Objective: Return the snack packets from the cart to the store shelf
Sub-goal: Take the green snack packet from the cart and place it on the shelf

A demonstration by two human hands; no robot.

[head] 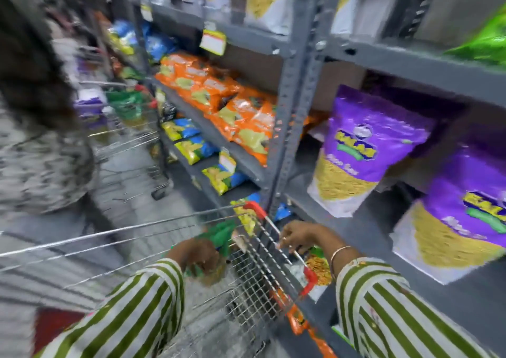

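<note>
The frame is motion-blurred. A wire shopping cart (pixel 254 281) with red corner guards stands against a grey metal shelf (pixel 290 89). My left hand (pixel 195 256) is down inside the cart, closed on a green snack packet (pixel 221 236). My right hand (pixel 297 237) grips the cart's near top rail beside the shelf. Large purple packets (pixel 364 144) stand on the shelf at right, and a pile of orange packets (pixel 232 103) lies on the shelf further along.
Another person (pixel 35 127) stands at the left beside a second wire cart (pixel 128 127) holding green and purple packets. Blue-yellow packets (pixel 197 149) fill the lower shelves. A green packet (pixel 484 40) sits on the upper right shelf. Grey aisle floor runs between.
</note>
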